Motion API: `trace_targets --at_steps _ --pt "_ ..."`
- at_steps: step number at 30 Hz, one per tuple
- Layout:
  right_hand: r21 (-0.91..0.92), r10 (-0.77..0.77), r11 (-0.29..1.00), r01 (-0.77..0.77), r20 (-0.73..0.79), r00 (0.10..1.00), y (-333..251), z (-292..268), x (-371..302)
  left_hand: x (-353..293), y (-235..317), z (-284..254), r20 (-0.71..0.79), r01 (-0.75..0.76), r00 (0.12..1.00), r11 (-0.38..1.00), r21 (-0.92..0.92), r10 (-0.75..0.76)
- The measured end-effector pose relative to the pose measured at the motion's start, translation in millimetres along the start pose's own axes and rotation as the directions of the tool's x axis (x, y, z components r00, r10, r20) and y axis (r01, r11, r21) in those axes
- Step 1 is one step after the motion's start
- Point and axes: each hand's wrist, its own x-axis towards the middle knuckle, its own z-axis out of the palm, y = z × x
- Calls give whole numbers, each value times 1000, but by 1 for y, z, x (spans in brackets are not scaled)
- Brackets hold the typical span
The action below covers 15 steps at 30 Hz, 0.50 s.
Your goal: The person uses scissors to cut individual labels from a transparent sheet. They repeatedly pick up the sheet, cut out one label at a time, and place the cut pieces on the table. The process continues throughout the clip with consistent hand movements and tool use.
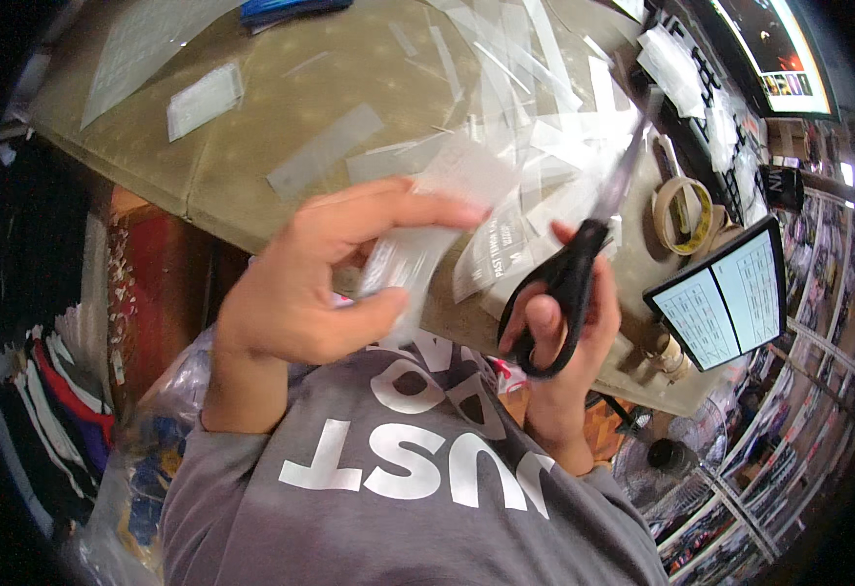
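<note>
My left hand point(300, 269) is closed, pinching translucent film pieces point(466, 168) between thumb and fingers. They slant upright above the table's near edge and are slightly blurred. My right hand point(591, 337) grips black-handled scissors point(626, 171), fingers through the loops, with the blades pointing up and away to the right and seemingly together. Between the hands, a translucent sheet with white lettering point(486, 262) lies at the table edge. Beyond it, cut clear strips and scraps point(544, 146) are heaped on the table.
On the table point(281, 107), a stack of film pieces point(205, 102) lies far left, near a blue object point(291, 10). To the right are a tape roll point(683, 217), a tablet point(725, 298), a keyboard point(706, 73) and a monitor point(779, 49). A fan point(671, 454) stands below, beside loaded shelves.
</note>
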Motion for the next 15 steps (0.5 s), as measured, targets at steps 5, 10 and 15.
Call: trace_targets --at_steps 5,10,15 --pt "-47 -104 993 105 19 994 -12 2 22 8 10 -12 257 -16 966 1000 27 8" --pt "-53 -107 993 108 22 994 -11 13 33 16 7 -21 374 -33 927 997 75 2" --pt "211 -207 946 245 -186 960 -14 15 52 -8 15 -15 -40 41 997 910 -413 -63"
